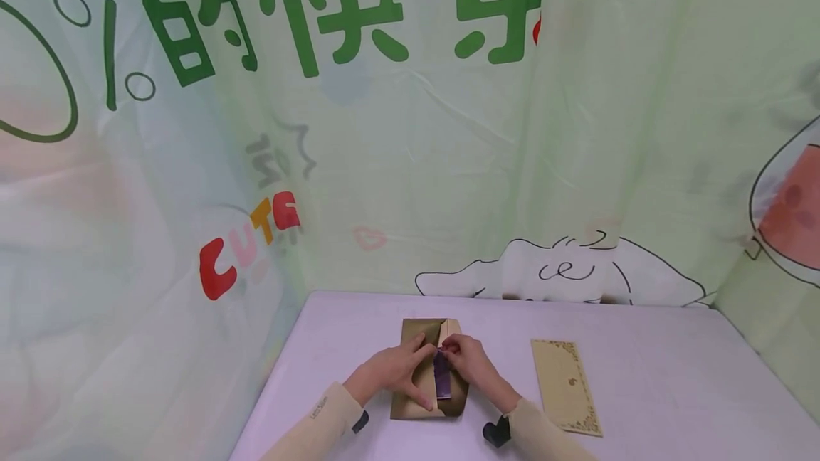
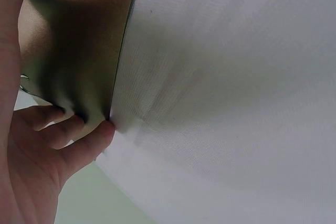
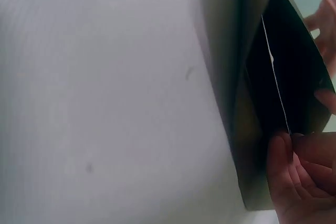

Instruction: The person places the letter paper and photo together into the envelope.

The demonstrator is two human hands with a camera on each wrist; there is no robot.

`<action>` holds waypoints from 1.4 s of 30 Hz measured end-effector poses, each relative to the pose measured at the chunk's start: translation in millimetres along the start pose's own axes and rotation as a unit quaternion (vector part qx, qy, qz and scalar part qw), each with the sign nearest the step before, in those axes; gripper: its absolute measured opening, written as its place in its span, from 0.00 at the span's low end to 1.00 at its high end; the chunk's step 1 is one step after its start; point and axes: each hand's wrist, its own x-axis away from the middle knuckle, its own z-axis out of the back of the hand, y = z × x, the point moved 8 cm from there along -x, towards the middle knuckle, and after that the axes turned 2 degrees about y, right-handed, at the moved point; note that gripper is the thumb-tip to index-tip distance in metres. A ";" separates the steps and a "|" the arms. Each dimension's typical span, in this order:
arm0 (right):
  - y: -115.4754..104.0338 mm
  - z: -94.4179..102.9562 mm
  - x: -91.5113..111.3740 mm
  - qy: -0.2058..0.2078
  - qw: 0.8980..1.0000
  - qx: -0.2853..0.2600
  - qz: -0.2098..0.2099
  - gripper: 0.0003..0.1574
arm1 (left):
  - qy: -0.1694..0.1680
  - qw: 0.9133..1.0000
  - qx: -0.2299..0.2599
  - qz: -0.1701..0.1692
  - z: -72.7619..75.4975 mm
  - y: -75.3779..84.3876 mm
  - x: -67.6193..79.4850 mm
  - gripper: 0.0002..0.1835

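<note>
A gold-brown paper envelope (image 1: 416,379) lies on the table in front of me, its long side spread apart. My left hand (image 1: 391,367) holds its left part, thumb low and fingers higher up. In the left wrist view, left fingertips (image 2: 106,128) touch the paper's edge. A narrow purple slip (image 1: 443,378) shows in the opening. My right hand (image 1: 470,360) pinches its upper end between thumb and fingers. In the right wrist view, the slip (image 3: 276,80) appears edge-on as a thin pale line inside the dark envelope.
To the right, a tan paper rectangle (image 1: 565,386) with brown ornate corners lies on the pale lilac table (image 1: 666,368). Behind the table hangs a printed light-green curtain (image 1: 410,162), which also runs along both sides.
</note>
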 end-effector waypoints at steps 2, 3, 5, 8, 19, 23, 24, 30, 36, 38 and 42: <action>-0.5 -3.7 -0.3 -0.002 1.000 -0.001 0.007 0.07 | -0.001 1.000 0.000 0.002 1.0 0.8 0.8 0.55; -0.6 -5.6 -0.4 -0.003 1.000 0.000 0.009 0.07 | -0.002 1.000 0.001 0.003 1.4 1.3 1.1 0.55; -1.5 -8.4 -0.7 -0.006 1.000 0.002 0.016 0.07 | -0.004 1.000 0.004 0.005 1.6 1.5 1.1 0.55; -3.0 -12.2 -1.1 -0.010 1.000 0.006 0.022 0.06 | -0.001 1.000 0.004 0.004 3.4 3.0 1.3 0.54; -7.2 -18.0 -3.5 -0.018 0.999 0.009 0.025 0.05 | 0.000 1.000 -0.005 -0.001 7.0 3.8 2.6 0.55; -9.3 -17.4 -2.7 -0.016 0.999 0.006 0.036 0.05 | 0.004 1.000 -0.010 -0.004 5.8 3.1 2.2 0.55; -9.9 -16.1 -1.9 -0.014 0.999 0.005 0.042 0.05 | 0.004 1.000 -0.010 -0.004 5.2 3.2 1.8 0.55; -18.1 -8.5 3.2 -0.005 0.997 0.019 0.069 0.08 | 0.000 1.000 -0.008 0.002 3.1 4.1 1.2 0.55; -17.6 -2.0 7.5 -0.020 0.998 0.051 0.034 0.17 | 0.004 1.000 -0.011 -0.003 8.1 7.3 3.7 0.53; -17.5 3.9 10.7 -0.018 0.998 0.056 0.029 0.19 | 0.003 1.000 -0.007 -0.002 9.5 7.8 4.5 0.53; -13.3 16.8 19.1 -0.003 0.998 0.064 0.026 0.21 | 0.002 1.000 -0.002 0.005 9.5 7.1 5.2 0.53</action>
